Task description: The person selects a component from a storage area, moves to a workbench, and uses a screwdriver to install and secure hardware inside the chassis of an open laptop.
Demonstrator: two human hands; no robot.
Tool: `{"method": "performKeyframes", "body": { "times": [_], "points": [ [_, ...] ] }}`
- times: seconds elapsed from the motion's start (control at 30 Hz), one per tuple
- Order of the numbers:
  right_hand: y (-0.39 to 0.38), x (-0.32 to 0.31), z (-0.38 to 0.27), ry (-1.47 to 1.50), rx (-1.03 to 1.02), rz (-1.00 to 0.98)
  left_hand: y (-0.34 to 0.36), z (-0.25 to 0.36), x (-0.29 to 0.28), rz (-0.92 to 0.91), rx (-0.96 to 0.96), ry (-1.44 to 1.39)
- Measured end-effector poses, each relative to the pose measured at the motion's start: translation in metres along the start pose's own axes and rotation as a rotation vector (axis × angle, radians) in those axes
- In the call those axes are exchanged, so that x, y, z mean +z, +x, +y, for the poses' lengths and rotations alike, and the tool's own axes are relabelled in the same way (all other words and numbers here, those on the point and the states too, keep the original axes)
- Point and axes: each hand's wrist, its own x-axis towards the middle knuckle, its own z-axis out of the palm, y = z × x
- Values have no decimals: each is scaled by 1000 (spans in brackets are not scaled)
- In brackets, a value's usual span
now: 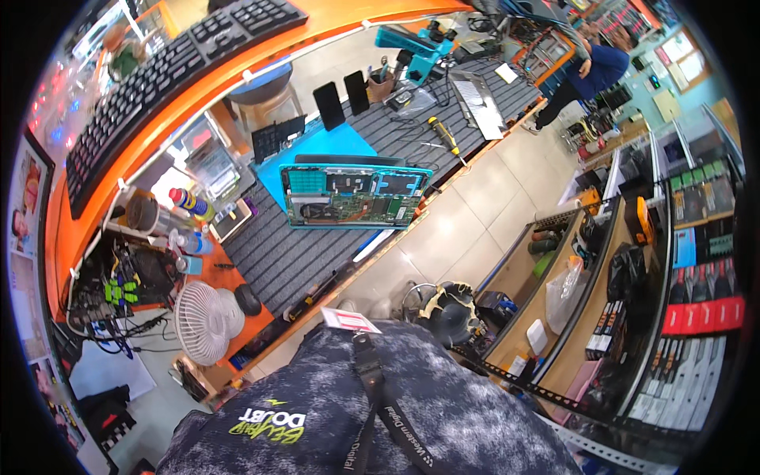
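Showing its bare circuit board point(378, 208) in the head view, a teal laptop shell point(310, 184) sits at the ridged grey counter point(273, 257) before a blue sheet point(321, 146), its place relative to the unseen fingers uncertain, and whether they are apart or together I cannot tell.

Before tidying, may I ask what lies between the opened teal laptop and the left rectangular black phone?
The head view shows a flat bright blue sheet.

Laptop point(354, 207) on the workbench point(273, 257); screwdriver point(445, 137) to its right; microscope point(423, 59) behind, rightward; fan point(203, 323) before it, leftward; keyboard point(176, 89) on the ledge point(326, 24).
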Motion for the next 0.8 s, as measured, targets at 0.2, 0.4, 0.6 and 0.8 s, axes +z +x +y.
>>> {"method": "performKeyframes", "body": {
  "times": [0.2, 0.4, 0.6, 0.8],
  "points": [
    [16, -65, -44, -181, -4, -82, -25, -34, 71, -13, -103, -252],
    [77, -140, -80, -373, -14, -226, -48, -24, 152, -10, -191, -441],
    [152, -236, -112, -587, -43, -428, -67, 51, 224, -94, -279, -526],
    [226, -331, -181, -880, -78, -695, -41, 171, 224, -403, -233, -471]
  ]
}}
